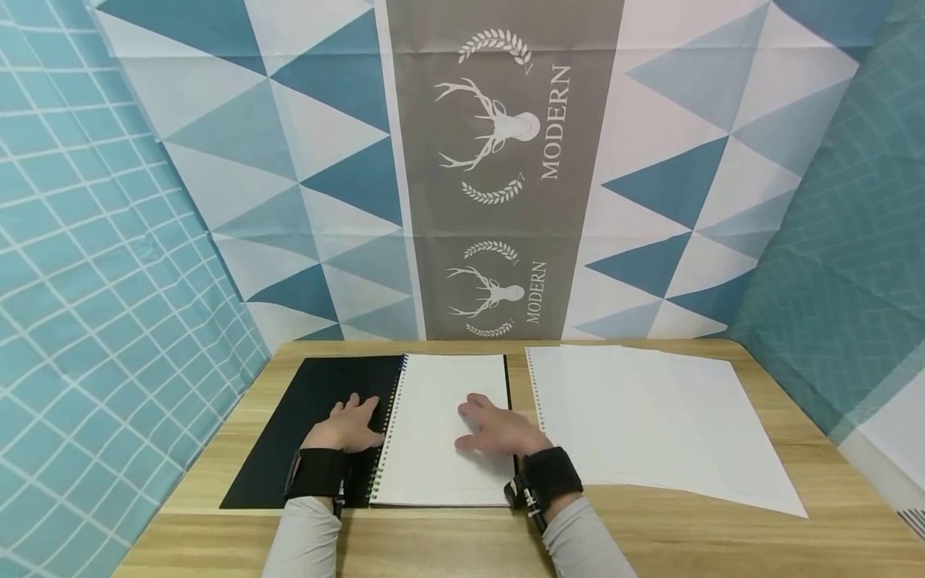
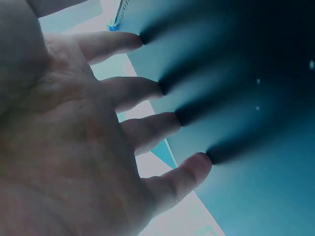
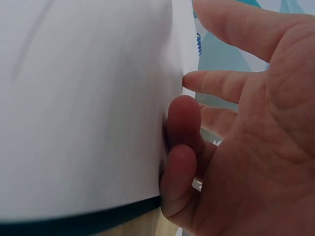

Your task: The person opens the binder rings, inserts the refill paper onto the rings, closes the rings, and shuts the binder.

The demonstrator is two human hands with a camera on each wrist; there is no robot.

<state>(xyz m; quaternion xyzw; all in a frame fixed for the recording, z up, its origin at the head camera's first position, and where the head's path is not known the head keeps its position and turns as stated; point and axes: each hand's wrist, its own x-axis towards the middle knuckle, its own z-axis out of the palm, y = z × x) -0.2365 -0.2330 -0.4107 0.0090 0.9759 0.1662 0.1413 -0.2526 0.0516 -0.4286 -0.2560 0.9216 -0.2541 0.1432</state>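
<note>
A spiral notebook lies open on the table, its black cover (image 1: 289, 433) to the left and its white page (image 1: 441, 466) to the right of the coil. My left hand (image 1: 345, 427) rests on the black cover beside the coil, fingers spread; in the left wrist view the fingertips of this hand (image 2: 88, 128) touch the dark surface. On the white page rests my right hand (image 1: 499, 429). The right wrist view shows fingertips of this hand (image 3: 246, 128) against the page (image 3: 88, 118), some fingers slightly bent. Neither hand holds anything.
Several overlapping loose white sheets (image 1: 650, 417) with punched edges lie right of the notebook on the wooden table (image 1: 433, 546). Patterned cloth (image 1: 347, 201) hangs behind the table, with blue gridded cloth (image 1: 94, 281) on the left and teal cloth (image 1: 845, 241) on the right.
</note>
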